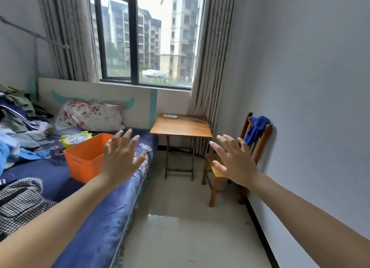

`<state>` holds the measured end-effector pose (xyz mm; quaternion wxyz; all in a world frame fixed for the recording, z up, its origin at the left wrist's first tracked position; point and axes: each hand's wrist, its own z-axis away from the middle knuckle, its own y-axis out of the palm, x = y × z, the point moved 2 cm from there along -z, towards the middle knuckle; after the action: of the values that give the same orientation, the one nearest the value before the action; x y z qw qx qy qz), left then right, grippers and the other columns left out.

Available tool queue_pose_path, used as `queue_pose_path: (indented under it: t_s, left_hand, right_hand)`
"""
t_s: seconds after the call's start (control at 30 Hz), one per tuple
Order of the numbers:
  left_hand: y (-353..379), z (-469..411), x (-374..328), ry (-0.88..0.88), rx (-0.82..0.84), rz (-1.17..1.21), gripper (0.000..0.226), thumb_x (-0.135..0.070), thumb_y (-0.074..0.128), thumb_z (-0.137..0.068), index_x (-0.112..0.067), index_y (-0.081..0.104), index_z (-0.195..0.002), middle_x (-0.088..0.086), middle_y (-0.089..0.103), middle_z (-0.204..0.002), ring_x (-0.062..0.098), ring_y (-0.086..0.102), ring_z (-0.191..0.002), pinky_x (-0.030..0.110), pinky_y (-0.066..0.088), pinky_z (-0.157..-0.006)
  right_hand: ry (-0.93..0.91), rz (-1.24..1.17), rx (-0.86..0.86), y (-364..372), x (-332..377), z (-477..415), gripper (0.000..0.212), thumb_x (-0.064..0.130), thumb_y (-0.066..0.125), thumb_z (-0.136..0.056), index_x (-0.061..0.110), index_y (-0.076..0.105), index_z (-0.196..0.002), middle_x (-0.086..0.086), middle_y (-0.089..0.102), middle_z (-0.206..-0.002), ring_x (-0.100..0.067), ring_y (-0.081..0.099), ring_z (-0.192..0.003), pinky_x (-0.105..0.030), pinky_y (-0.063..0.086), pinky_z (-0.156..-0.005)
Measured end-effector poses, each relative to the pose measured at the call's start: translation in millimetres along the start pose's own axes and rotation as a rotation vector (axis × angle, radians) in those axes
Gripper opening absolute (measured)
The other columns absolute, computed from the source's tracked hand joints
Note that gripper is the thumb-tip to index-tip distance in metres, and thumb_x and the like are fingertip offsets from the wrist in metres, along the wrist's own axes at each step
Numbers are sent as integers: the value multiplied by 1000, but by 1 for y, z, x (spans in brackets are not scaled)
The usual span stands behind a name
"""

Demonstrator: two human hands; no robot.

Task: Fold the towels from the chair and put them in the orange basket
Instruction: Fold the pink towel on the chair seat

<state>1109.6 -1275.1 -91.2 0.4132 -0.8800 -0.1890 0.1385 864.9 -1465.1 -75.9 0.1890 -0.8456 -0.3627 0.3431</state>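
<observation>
left hand (pixel 122 159) up in the air, fingers (pixel 125 139) spread wide and straight, holding nothing. right hand (pixel 234 163) the same, fingers (pixel 226 142) fanned out, released, gripping nothing. just behind the right hand stands the wooden chair (pixel 267 135), and a blue towel (pixel 256 127) hangs bunched over the top of its backrest. behind the left hand, the orange basket (pixel 86 157) sits on the bed (pixel 104 217), close to the bed's right edge, open side up. between bed and chair, a small wooden table (pixel 181 127) carries a white power strip (pixel 170 116) near its far edge.
</observation>
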Motion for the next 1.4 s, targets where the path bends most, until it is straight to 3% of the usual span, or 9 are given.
queue_pose_path:
  t_s: [0.13, 0.37, 0.6, 0.73, 0.93, 1.07, 1.23, 1.4]
  left_hand:
    - [63, -47, -17, 96, 26, 33, 58, -45, 37, -77, -4, 64, -108, 21, 59, -121, 37, 47, -115, 59, 45, -83]
    - [158, -144, -60, 141, 79, 118, 61, -47, 36, -78, -3, 64, -110, 21, 59, -123, 39, 50, -117, 58, 44, -87]
    - [224, -243, -92, 119, 92, 183, 66, -50, 31, -79, -5, 61, -118, 18, 55, -130, 40, 47, -124, 58, 39, -94]
    - [270, -271, -93, 113, 128, 173, 66, -51, 30, -80, -5, 61, -117, 19, 55, -130, 40, 46, -125, 56, 39, -95]
    - [346, -332, -81, 62, 146, 226, 82, -60, 17, -75, -10, 52, -130, 13, 41, -144, 32, 28, -138, 52, 25, -108]
    - [412, -390, -66, 21, 191, 262, 65, -52, 33, -84, -13, 47, -134, 9, 34, -149, 29, 21, -141, 50, 20, -110]
    - [497, -463, -54, -11, 285, 319, 51, -38, 48, -93, -16, 40, -138, 6, 26, -153, 26, 15, -143, 49, 20, -111]
    - [568, -504, -73, 20, 409, 365, 51, -40, 42, -96, -16, 37, -140, 6, 25, -153, 24, 14, -143, 44, 19, -112]
  right_hand:
    - [20, 51, 87, 53, -34, 5, 65, 40, 85, -54, 14, 66, -110, -13, 67, -111, -31, 64, -103, -54, 50, -82]
    - [79, 80, 128, 141, -116, 7, 62, 34, 83, -59, 13, 63, -113, -15, 64, -114, -33, 62, -107, -54, 49, -83]
    - [180, -2, 95, 237, -193, -27, 66, 33, 81, -63, 15, 47, -117, -17, 64, -111, -34, 64, -101, -48, 53, -76]
    - [183, -65, 146, 294, -206, -35, 64, 31, 83, -60, 13, 57, -116, -16, 64, -111, -33, 64, -101, -46, 54, -75]
    - [178, -74, 210, 387, -229, -56, 63, 33, 84, -59, 13, 61, -114, -15, 65, -111, -31, 65, -100, -44, 55, -75]
    - [174, -62, 263, 456, -251, -80, 65, 35, 82, -60, 15, 57, -116, -14, 65, -111, -30, 65, -99, -42, 55, -73]
    - [269, -48, 349, 524, -292, -108, 59, 36, 65, -66, 18, 46, -118, -14, 66, -109, -30, 66, -98, -42, 55, -72]
    - [395, -55, 495, 575, -323, -89, 72, 29, 86, -55, 14, 52, -117, -16, 66, -107, -33, 66, -97, -42, 56, -70]
